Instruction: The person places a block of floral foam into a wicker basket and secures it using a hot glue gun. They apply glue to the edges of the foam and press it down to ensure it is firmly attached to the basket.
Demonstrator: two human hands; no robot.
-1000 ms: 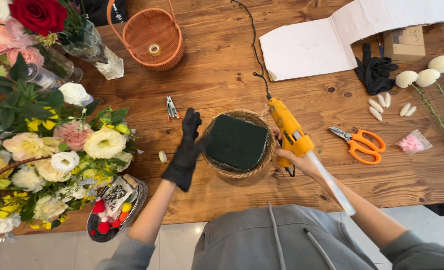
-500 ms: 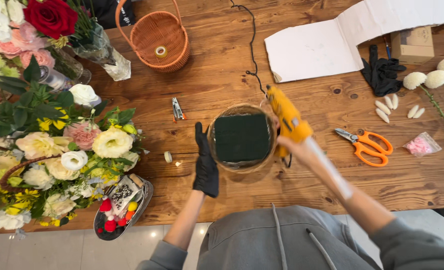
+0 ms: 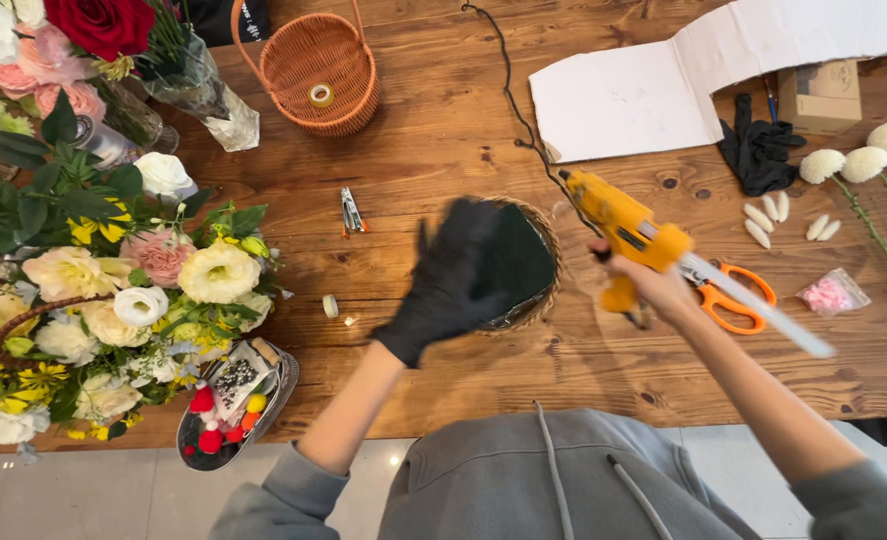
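Head view, looking down on a wooden table. The left hand, in a black glove, is spread flat with its grip released, fingers splayed over the left part of a small round wicker basket that sits near the middle of the table. A dark green foam block fills that basket; the gloved hand is blurred, so I cannot tell whether it presses on the foam or hovers just above it. The right hand, bare, has its grip clenched around the handle of a yellow glue gun, held just right of the basket with its nozzle pointing up and left toward the basket's far rim. A pale glue stick juts from the back of the gun, and a black cord runs away across the table. Orange-handled scissors lie just beside the right hand. A larger orange basket with a roll of tape inside stands at the far side. A flower arrangement crowds the left edge, and white paper lies far right.
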